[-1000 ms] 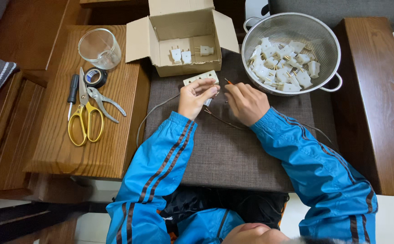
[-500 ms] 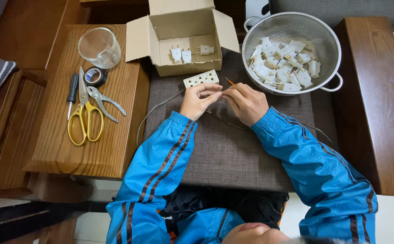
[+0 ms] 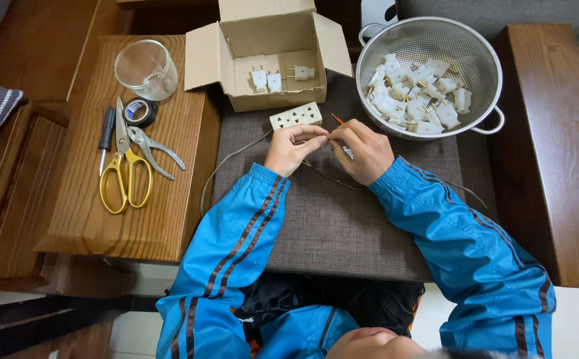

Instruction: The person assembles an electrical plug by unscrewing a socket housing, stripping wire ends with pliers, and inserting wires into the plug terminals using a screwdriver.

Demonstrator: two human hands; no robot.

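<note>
My left hand (image 3: 291, 149) no longer rests on the cream socket block (image 3: 296, 116), which now lies free by the cardboard box (image 3: 266, 50), and has closed with my right hand (image 3: 364, 151), fingertips pinching the thin grey wire (image 3: 236, 154) between them.

scissors (image 3: 125, 178) yellow | sleeves (image 3: 236, 233) blue (dark stripes) | mat (image 3: 333, 219) grey-brown, perhaps woven | plugs (image 3: 416, 100) white
</note>
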